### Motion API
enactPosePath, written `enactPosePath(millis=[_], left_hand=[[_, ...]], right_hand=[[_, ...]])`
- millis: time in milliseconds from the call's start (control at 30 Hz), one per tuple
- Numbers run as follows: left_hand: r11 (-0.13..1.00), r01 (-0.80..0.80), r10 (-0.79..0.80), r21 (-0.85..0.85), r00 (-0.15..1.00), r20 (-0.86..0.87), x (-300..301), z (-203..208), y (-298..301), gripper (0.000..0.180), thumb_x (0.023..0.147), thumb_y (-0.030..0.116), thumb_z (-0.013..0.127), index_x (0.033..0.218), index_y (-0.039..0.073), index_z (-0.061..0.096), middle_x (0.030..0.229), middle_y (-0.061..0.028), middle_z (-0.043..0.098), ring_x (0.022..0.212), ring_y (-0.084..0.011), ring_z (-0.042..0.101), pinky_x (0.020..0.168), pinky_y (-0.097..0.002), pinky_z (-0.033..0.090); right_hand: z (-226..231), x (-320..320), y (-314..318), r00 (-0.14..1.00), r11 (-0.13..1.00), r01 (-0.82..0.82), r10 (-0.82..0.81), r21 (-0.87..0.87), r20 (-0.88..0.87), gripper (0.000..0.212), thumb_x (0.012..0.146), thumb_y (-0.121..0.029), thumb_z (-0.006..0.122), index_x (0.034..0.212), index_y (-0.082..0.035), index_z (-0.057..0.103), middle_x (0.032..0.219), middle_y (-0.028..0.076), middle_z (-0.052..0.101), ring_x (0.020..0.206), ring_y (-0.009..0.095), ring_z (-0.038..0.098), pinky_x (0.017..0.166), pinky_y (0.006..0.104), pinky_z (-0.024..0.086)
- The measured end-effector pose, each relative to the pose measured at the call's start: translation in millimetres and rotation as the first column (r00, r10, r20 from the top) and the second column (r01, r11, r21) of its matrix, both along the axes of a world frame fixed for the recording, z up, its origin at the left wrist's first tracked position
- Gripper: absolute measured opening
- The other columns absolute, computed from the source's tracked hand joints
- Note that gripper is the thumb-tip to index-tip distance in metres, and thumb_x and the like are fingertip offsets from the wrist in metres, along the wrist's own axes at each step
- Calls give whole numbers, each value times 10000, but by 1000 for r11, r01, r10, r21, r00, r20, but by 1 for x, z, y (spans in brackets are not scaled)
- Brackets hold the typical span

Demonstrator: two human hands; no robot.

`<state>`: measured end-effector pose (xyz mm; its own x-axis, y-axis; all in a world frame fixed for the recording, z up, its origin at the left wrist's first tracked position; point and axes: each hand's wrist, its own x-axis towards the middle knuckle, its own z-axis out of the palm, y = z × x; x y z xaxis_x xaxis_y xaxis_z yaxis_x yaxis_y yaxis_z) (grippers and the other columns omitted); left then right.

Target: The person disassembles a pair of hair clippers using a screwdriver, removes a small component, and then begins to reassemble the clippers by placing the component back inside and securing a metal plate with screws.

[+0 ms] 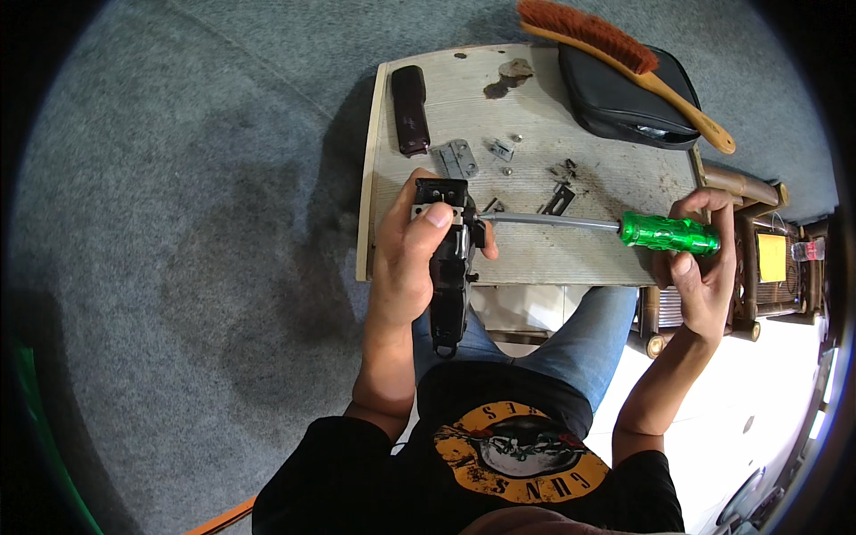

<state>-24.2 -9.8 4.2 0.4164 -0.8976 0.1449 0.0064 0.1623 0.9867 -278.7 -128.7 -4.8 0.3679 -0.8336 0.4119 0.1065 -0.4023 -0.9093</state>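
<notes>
My left hand (pixel 406 254) is wrapped around a black hair clipper body (pixel 450 303), its thumb pressed on the clipper's upper end. The clipper is held upright over the table's near edge, with its inner parts exposed. In my right hand (pixel 704 259) is a screwdriver with a green see-through handle (pixel 669 234), held level by the fingertips. Its grey shaft (pixel 553 220) points left and its tip meets the clipper's side near the top; the exact contact is hidden. Beyond my left hand lie a dark maroon clipper cover (pixel 410 109) and a flat metal clipper blade (pixel 456 160).
On the small wooden table (pixel 481 116) are a small metal part (pixel 502 150), loose screws (pixel 507 171), a dark slotted piece (pixel 559 200) and dark hair bits (pixel 563 168). A black zip case (pixel 597 107) with a red-bristled brush (pixel 655 85) on it occupies the far right corner. Bamboo furniture (pixel 749 192) stands right.
</notes>
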Motion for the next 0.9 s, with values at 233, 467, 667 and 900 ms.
enactPosePath(millis=[233, 467, 667, 900], left_hand=[[999, 34, -34, -1, 997, -70, 3, 0, 2, 309, 977, 349, 463, 991, 46, 519, 714, -153, 671, 648, -166, 640, 637, -277, 509], [991, 131, -132, -23, 988, -79, 10, -4, 4, 270, 990, 290, 490, 1054, 31, 533, 757, -123, 685, 708, -154, 654, 692, -272, 507], [997, 77, -79, -18, 988, -130, 8, -5, 6, 283, 989, 305, 465, 1038, 34, 527, 745, -155, 674, 690, -171, 646, 670, -281, 503], [995, 101, -100, 13, 993, -56, 8, -6, 3, 311, 997, 328, 449, 1037, 33, 539, 756, -163, 678, 691, -183, 644, 686, -294, 506]], right_hand=[[-12, -20, -7, 993, 987, -103, 108, 121, -40, 665, 817, -560, 837, 1044, -9, 540, 868, 11, 604, 647, 23, 504, 565, 158, 374], [-6, -9, -4, 1000, 998, 14, -14, 54, 4, 667, 774, -514, 893, 1053, -17, 546, 948, 40, 598, 780, 65, 552, 647, 205, 426], [-16, -25, -12, 986, 997, -31, 42, 66, -160, 694, 786, -623, 832, 1022, -31, 558, 905, -4, 573, 766, 69, 518, 699, 201, 416], [-9, -16, -8, 995, 1000, -18, 16, -21, -101, 596, 883, -486, 797, 1146, -19, 535, 1017, 48, 536, 939, 123, 511, 850, 273, 409]])
